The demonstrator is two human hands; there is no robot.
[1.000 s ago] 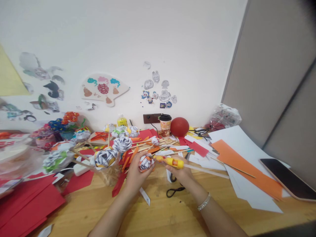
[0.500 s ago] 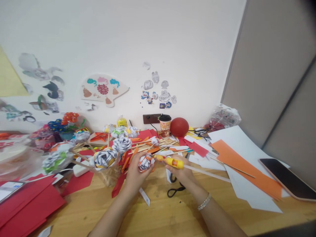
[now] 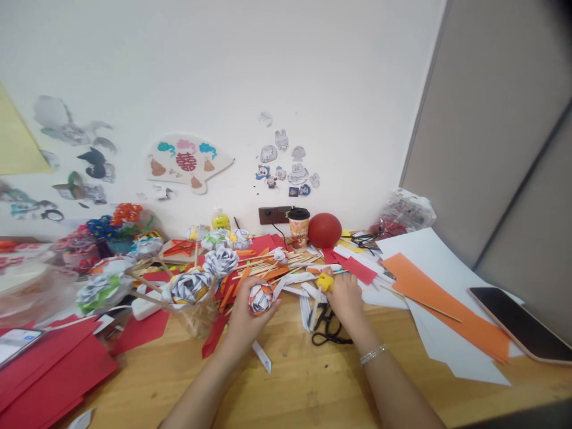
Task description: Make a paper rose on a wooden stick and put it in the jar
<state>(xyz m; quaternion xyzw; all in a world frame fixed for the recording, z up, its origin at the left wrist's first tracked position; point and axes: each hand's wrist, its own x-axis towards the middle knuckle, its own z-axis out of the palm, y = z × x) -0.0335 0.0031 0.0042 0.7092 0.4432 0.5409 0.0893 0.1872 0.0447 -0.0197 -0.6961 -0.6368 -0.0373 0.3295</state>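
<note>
My left hand (image 3: 243, 313) is curled round a paper rose (image 3: 261, 298) of white-and-grey folded petals with orange edges, its top facing up. To its right, low over the table, my right hand (image 3: 347, 301) is closed on a yellow glue gun (image 3: 325, 282). Most of the gun's body is hidden by the fingers. A black cord (image 3: 330, 336) lies looped below that hand. Folded white paper strips (image 3: 305, 310) lie between the two hands, and wooden sticks (image 3: 290, 262) are piled just behind them.
Finished paper roses (image 3: 190, 286) stand in a container at left. Red paper sheets (image 3: 58, 375) cover the left side. At the back are a paper cup (image 3: 298, 229) and a red balloon (image 3: 325, 230). White sheets, orange paper (image 3: 442, 304) and a phone (image 3: 521, 325) lie at right.
My right hand has moved right, away from the rose, turning and lowering the glue gun toward the table. The cord has shifted. My left hand stays nearly in place with the rose.
</note>
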